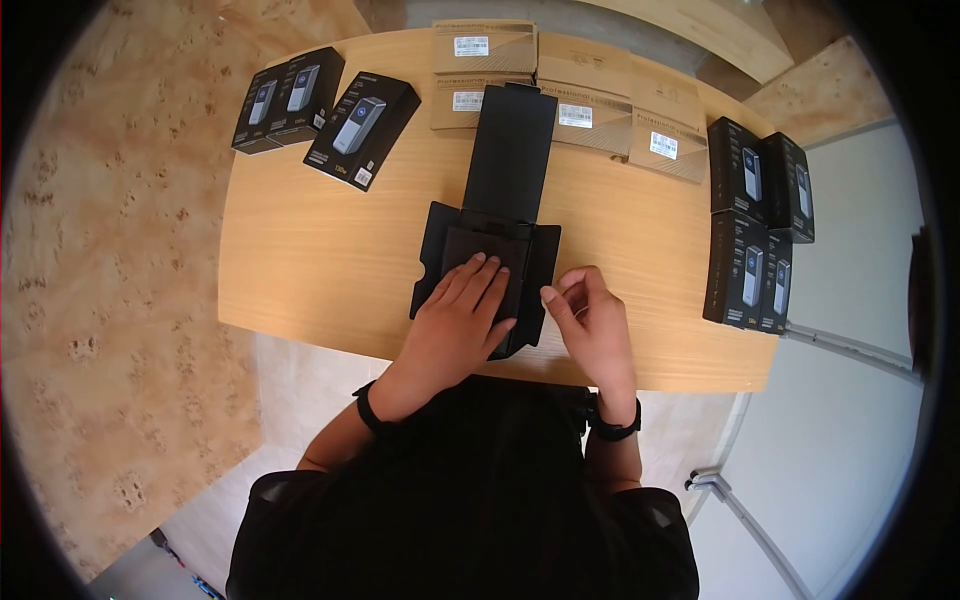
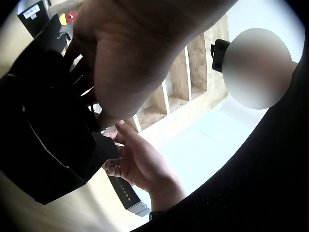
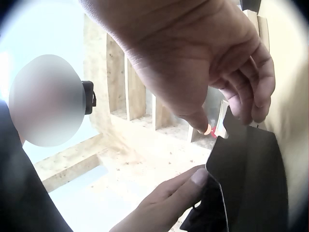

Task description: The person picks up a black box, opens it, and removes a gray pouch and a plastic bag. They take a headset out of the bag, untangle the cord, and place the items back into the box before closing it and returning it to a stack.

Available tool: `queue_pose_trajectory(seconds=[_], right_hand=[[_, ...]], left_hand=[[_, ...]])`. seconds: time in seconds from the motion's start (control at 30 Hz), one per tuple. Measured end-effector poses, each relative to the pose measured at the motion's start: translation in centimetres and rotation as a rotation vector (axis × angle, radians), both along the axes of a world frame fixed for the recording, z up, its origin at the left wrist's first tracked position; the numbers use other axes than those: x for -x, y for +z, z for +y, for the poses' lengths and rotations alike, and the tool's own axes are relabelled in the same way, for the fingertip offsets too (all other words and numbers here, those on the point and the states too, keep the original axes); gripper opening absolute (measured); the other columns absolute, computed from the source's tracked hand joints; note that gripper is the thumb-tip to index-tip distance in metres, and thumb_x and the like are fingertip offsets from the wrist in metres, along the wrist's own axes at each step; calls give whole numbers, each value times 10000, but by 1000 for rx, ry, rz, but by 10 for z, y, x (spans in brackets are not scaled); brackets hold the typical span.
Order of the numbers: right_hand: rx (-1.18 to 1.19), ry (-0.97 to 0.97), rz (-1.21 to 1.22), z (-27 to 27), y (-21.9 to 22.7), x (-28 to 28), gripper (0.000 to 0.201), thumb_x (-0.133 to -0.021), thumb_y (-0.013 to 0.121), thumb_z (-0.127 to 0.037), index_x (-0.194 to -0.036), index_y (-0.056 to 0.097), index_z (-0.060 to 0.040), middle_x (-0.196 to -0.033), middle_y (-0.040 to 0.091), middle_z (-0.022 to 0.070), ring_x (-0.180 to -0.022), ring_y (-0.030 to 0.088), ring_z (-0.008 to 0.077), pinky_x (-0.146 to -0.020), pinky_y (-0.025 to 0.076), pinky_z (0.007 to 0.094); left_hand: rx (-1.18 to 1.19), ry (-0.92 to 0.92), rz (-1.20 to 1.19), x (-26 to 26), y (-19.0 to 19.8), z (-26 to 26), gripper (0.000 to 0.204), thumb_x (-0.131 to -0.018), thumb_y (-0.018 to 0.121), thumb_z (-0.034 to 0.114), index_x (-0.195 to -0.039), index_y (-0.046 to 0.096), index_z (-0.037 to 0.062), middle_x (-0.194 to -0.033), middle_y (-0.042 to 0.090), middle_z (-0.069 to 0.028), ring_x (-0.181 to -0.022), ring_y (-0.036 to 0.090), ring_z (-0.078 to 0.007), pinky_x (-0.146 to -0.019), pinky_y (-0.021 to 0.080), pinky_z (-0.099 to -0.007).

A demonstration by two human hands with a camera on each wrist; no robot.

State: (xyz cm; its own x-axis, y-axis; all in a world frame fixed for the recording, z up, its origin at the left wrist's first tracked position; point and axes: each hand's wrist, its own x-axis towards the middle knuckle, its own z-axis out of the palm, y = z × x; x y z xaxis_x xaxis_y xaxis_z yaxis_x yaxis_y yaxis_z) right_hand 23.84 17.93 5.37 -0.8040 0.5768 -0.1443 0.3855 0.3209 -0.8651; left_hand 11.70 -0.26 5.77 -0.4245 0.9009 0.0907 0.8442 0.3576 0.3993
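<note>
An open black carton lies before me near the table's front edge, its long lid folded back and side flaps spread. My left hand rests with straight fingers on the dark inner panel of the carton. Just right of the right side flap is my right hand, fingers loosely bent and nothing held. In the right wrist view, a gap shows between thumb and fingers of the right hand, with fingertips close to the black flap. The left palm covers part of the carton's inside.
Brown cardboard boxes with white labels stand along the table's back. Black printed boxes stand at the back left, and several more black boxes are stacked at the right edge. The wooden table has a curved rim.
</note>
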Motion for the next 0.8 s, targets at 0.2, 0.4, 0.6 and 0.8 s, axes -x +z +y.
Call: queue_pose_trajectory(seconds=[0.2, 0.4, 0.6, 0.8], right_hand=[[-12, 58, -39, -13, -6, 5, 290, -962, 770, -270, -930, 607, -32, -694, 679, 105, -610, 682, 257, -590, 532, 370], [-105, 96, -42, -17, -10, 6, 251, -960, 744, -228, -865, 597, -49, -691, 670, 116, -620, 689, 310, -582, 531, 405], [-137, 93, -40, -16, -15, 2, 236, -964, 724, -205, -842, 601, -45, -683, 670, 120, -601, 681, 324, -575, 528, 424], [-148, 55, -2, -18, -20, 0, 234, -965, 710, -203, -821, 612, -45, -652, 659, 124, -601, 682, 336, -576, 528, 436]], left_hand=[[53, -23, -36, -6, -7, 2, 727, -1006, 665, 340, -1544, 399, -71, -1571, 474, -249, -1518, 389, -400, -1243, 336, -494], [102, -77, -86, -9, -10, -3, 993, -975, 657, 514, -1569, 251, -169, -1638, 331, -323, -1576, 264, -424, -1291, 209, -503], [101, -106, -49, -10, -10, -6, 1056, -965, 622, 597, -1564, 242, -185, -1630, 316, -354, -1579, 244, -438, -1290, 191, -515], [115, -127, 13, -10, -13, -8, 1115, -937, 642, 644, -1553, 254, -200, -1625, 330, -354, -1580, 256, -419, -1298, 184, -492]])
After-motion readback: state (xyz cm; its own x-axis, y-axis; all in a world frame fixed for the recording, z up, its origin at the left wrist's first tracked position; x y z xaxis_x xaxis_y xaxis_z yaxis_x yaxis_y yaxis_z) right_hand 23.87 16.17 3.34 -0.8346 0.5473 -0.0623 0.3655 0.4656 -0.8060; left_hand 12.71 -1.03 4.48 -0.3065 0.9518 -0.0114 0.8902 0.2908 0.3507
